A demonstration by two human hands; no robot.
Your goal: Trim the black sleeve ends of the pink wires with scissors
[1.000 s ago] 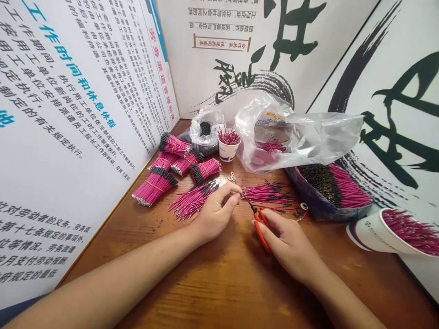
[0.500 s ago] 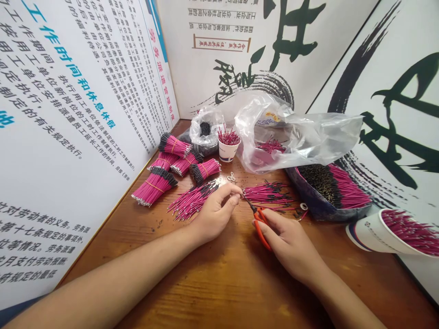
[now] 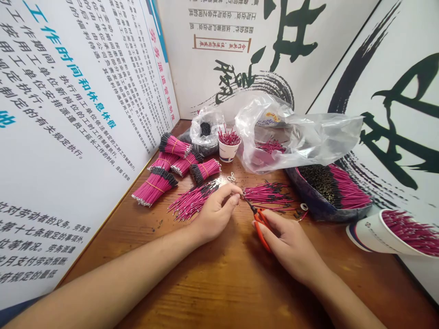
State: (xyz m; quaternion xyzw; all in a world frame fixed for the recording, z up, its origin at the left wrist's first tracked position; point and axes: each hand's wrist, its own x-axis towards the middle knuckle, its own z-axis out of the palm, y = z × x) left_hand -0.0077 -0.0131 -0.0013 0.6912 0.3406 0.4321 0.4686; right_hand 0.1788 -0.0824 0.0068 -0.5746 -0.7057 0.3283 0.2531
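Right, your left hand (image 3: 216, 219) is pinched at the fingertips, contents too small to tell. Your right hand (image 3: 291, 244) grips orange-handled scissors (image 3: 261, 228), tips just beside that pinch. Hands are near each other, not touching. Loose pink wires (image 3: 194, 199) lie at 10 o'clock from the left hand, a second loose batch (image 3: 267, 194) at 2 o'clock. Tied wire bundles (image 3: 154, 186) sit further out at 10 o'clock, a paper cup of wires (image 3: 228, 148) at 12, all on the wooden bench (image 3: 212, 292).
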